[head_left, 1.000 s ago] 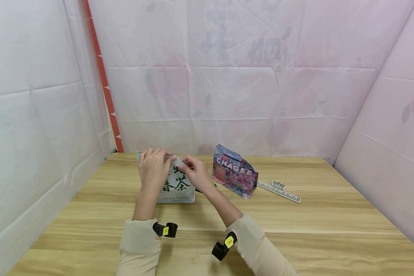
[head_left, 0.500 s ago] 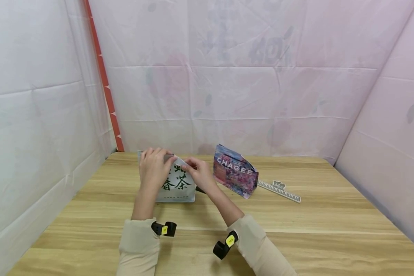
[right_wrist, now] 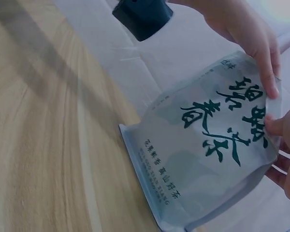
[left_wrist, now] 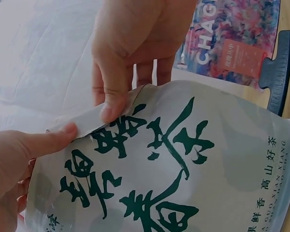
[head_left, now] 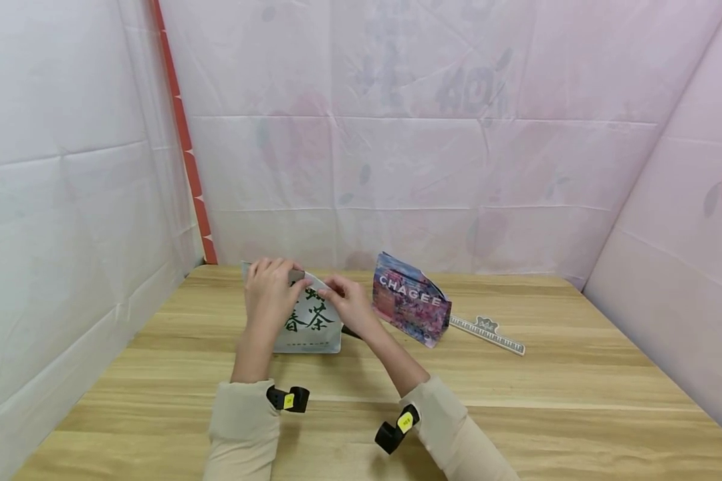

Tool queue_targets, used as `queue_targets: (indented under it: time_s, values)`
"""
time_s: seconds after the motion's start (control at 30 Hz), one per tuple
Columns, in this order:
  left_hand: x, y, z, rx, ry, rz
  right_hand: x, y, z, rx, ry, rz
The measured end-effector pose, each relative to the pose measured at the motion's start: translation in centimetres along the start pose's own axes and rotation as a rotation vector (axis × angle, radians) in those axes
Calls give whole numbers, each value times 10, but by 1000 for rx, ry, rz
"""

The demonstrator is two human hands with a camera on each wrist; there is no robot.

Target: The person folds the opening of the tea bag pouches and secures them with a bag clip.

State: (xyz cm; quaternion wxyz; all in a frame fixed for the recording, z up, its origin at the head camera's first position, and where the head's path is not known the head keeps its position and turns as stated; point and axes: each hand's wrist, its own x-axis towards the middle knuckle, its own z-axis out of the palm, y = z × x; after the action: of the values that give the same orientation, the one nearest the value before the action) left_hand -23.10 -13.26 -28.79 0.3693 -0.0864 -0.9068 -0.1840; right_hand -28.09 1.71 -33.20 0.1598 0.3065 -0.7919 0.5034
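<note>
A pale tea bag (head_left: 309,327) with dark green brush characters stands upright on the table. Its top edge is folded over toward the front, a strip best seen in the left wrist view. My left hand (head_left: 267,294) pinches that fold on the left, thumb in front and fingers behind. Close beside it, my right hand (head_left: 350,304) pinches the fold farther right; in the right wrist view its thumb presses the front of the tea bag (right_wrist: 198,130). The fingers behind the bag are partly hidden.
Right of the hands stands a purple-blue floral bag (head_left: 409,300) marked CHAGEE. A long white clip (head_left: 487,333) with a piano-key pattern lies beside it on the wooden table (head_left: 517,401). A dark clip (left_wrist: 279,72) shows behind the tea bag. Cloth walls surround the table.
Both hands stay on the fold. My left thumb has shifted slightly, baring more of the grey strip by its fingers. The right hand has moved a little right and down.
</note>
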Motion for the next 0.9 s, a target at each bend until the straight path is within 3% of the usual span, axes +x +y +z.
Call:
queue_targets:
  time_s: [0.2, 0.5, 0.73, 0.9]
  values:
    - [0, 1, 0, 6, -7, -27, -1, 4, -7, -60, -50, 22]
    - [0, 1, -1, -2, -32, -45, 0, 6, -6, -89, 5, 21]
    - [0, 1, 0, -6, -38, -44, -2, 12, -15, -98, -68, 14]
    - [1, 1, 0, -2, -47, -49, -3, 15, -19, -98, -60, 33]
